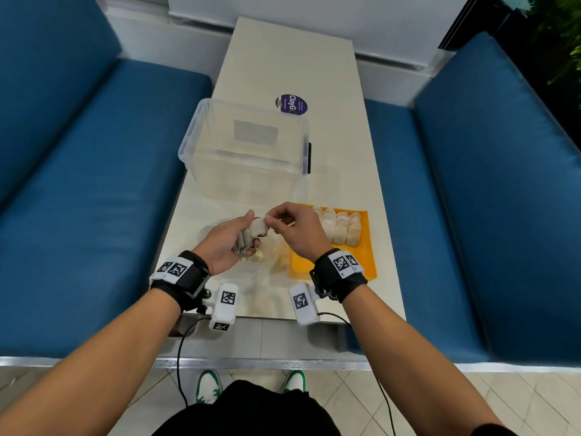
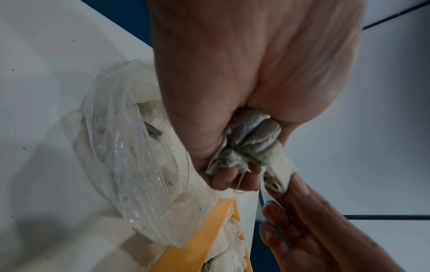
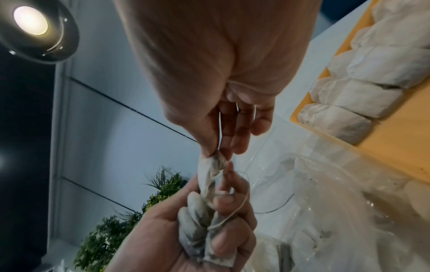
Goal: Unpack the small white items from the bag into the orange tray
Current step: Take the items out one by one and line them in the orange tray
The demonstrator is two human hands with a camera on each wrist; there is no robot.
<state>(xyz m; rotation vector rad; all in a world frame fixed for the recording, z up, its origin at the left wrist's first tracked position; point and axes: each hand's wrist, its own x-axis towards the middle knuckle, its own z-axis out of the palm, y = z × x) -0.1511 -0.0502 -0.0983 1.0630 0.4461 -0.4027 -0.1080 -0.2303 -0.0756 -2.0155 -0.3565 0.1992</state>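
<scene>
You are holding a clump of small white sachets in the air between your two hands, above the clear plastic bag that is lying on the tabletop. Your left hand is gripping the bulk of the clump, fingers curled round it, with threads trailing out of the fist. Your right hand is pinching the top sachet between thumb and forefinger, the other fingers loosely spread, and is drawing it up and away from the bunch. The sachet's long axis is running from one hand towards the other, so it looks stretched between the two grips and probably caught by its thread. The orange tray is sitting just right of the bag, on your right hand's side, with a row of sachets lined along its far part and bare floor nearer you. A clear plastic box is standing beyond your hands.
</scene>
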